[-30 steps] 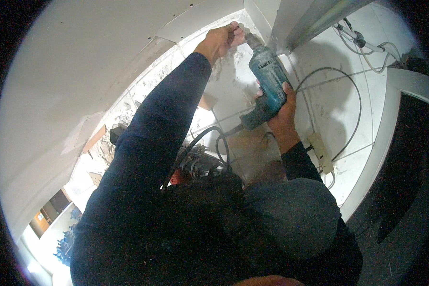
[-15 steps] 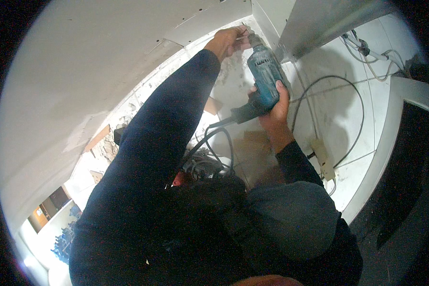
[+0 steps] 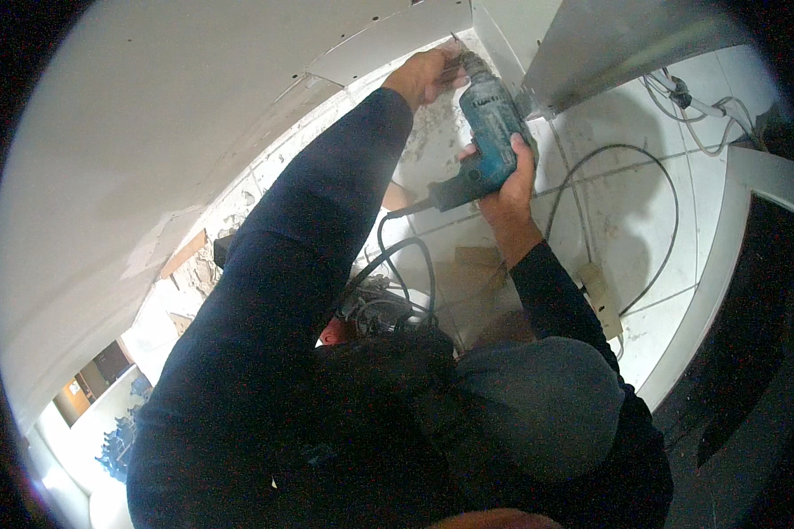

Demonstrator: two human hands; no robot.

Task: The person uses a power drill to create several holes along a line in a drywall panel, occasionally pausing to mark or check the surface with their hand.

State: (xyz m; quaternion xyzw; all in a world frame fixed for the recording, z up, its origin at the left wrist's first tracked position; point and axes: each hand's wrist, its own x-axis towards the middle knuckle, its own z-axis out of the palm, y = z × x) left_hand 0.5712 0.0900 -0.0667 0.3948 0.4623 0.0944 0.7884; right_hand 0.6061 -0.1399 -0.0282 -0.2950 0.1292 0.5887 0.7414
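My right hand (image 3: 510, 196) is wrapped round the handle of a dusty teal corded power drill (image 3: 492, 132), thumb along its side. The drill points away from me toward the corner by the wall, its cord (image 3: 408, 210) leaving the handle's lower end. My left hand (image 3: 430, 74) is stretched out to the drill's front, fingers closed beside the chuck (image 3: 475, 65). A thin dark piece (image 3: 455, 39), perhaps the drill bit, pokes out beyond the fingertips. What exactly the left fingers pinch is hidden.
A pale wall (image 3: 176, 115) rises on the left, with debris along its base. At upper right stands a grey metal panel (image 3: 626, 44). A power strip (image 3: 600, 295) and looped cable lie on the tiled floor. Near my body sits a tangle of cord (image 3: 384, 304); a dark-topped, pale-edged object (image 3: 732, 326) is at right.
The drill and right hand have tilted slightly, the handle end shifting a little. My left hand stays at the chuck. The whole view has shifted slightly.
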